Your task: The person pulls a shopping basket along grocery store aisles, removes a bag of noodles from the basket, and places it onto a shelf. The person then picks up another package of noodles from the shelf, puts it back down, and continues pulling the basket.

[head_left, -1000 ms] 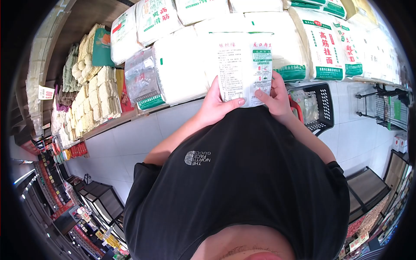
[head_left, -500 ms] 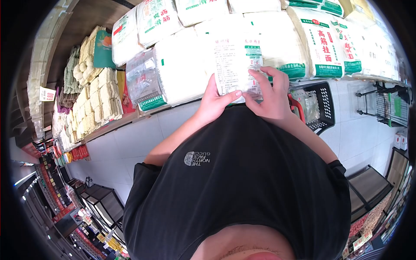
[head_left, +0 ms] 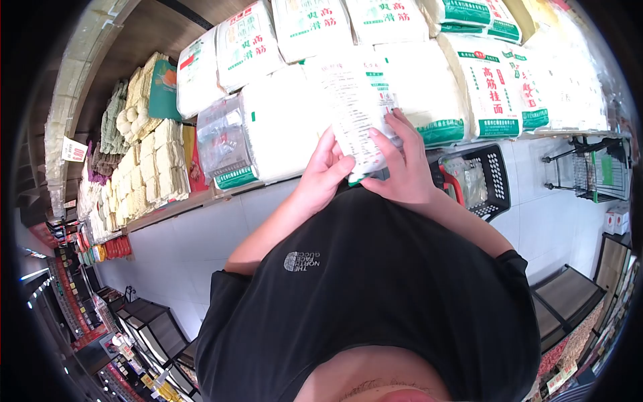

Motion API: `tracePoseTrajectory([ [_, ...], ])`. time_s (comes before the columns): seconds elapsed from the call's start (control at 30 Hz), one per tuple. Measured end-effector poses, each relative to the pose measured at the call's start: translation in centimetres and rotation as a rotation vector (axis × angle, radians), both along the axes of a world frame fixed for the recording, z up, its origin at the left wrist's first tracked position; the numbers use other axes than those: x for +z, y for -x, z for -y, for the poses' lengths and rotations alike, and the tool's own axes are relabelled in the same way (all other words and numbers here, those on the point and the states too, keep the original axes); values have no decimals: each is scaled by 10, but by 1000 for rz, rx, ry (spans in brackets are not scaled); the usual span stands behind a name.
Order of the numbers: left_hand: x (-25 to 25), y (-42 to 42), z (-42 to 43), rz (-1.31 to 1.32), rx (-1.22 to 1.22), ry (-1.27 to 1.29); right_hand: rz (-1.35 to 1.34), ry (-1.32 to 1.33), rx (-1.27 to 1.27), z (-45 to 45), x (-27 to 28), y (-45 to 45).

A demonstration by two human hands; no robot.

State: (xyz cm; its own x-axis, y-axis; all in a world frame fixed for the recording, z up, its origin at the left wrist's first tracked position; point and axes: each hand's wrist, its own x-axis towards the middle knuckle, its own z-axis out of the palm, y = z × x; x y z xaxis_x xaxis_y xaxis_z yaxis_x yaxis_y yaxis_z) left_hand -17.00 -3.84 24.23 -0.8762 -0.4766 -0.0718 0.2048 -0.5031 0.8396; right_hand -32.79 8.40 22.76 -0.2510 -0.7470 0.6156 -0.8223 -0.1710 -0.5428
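Observation:
Upright in front of my chest is a white printed packet with small dark text and a green label. My left hand grips its lower left side, the thumb over the front near the bottom. On the right side, my right hand rests against the packet with its fingers bent over the printed face and the thumb near the bottom edge. The packet leans slightly, its top toward the left. Behind it lie large white noodle bags with green bands.
Left of the bags, dried noodle bundles fill a shelf, beside a price tag. A black basket with a red handle stands right of my hands, with a shopping cart beyond. Black-framed racks stand at lower right.
The packet has shifted left and tilted. My right hand has moved from its right edge onto its front, fingers bent over it. The shelf has shifted slightly lower in view.

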Motion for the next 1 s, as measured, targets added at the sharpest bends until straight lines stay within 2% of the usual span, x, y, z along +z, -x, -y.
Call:
tracePoseTrajectory([
  [0.07,6,2,-2,-33,-34,-222,146,32,9,1,-14,2],
  [0.1,-4,-3,4,-11,-125,-101,208,61,16,4,-18,6],
  [0.13,-13,-7,6,3,-144,-43,202,83,-26,4,-15,8],
  [0.17,-17,-9,7,18,-159,19,311,65,-18,4,-16,10],
  [0.23,-10,-5,11,73,-156,198,927,-11,26,3,-24,7],
  [0.27,-13,-6,15,161,-120,196,1224,-28,75,5,-25,8],
  [0.37,-34,-8,27,369,-30,46,1676,176,224,11,-30,11],
  [0.43,-36,-4,30,444,6,-36,1747,214,310,10,-31,14],
  [0.57,-34,12,36,251,-20,-45,1917,276,520,17,-34,19],
  [0.6,-30,19,36,217,5,-16,1919,268,548,19,-32,20],
  [0.63,-26,25,38,185,28,10,1760,189,482,20,-41,19],
  [0.7,-18,36,46,151,72,-106,1438,41,341,26,-58,24],
  [0.77,-11,43,57,99,105,-152,1365,-86,373,26,-60,33],
  [0.83,-5,48,80,173,87,-46,1306,-160,432,29,-86,45],
  [0.93,20,66,121,151,114,113,1116,119,311,27,-72,49],
  [1.0,49,86,157,95,155,214,729,-114,-11,12,-92,55],
])
